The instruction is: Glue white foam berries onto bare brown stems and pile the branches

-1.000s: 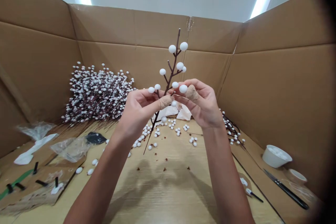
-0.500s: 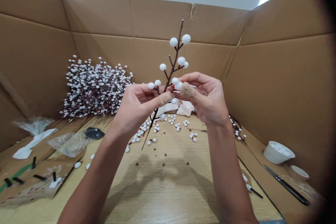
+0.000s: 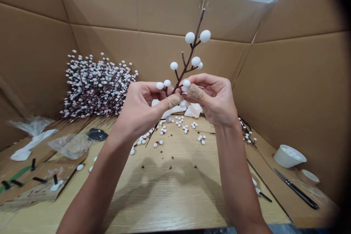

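Note:
Held up in front of me is an artificial berry branch (image 3: 189, 60), a thin brown stem with white balls on its side twigs. My left hand (image 3: 148, 104) grips the stem at its lower middle, the covered thumb pressed against it. My right hand (image 3: 210, 97) pinches at a white berry (image 3: 186, 84) on a right-hand twig, its thumb also wrapped in tan covering. The fingertips of both hands nearly meet there and partly hide the stem. Another white berry (image 3: 182, 104) shows just below them. The branch leans right, its top bare.
A pile of finished-looking berry branches (image 3: 95, 86) lies at the back left. Loose white berries (image 3: 200, 139) and small brown bits dot the table (image 3: 164, 197). On the right are a white cup (image 3: 290, 156) of balls and a knife (image 3: 297, 190). Cardboard walls (image 3: 164, 11) surround everything.
The branch has tilted further right and its upper end looks closer. Both hands keep their hold, with the right fingers still at the same berries. The view has shifted slightly.

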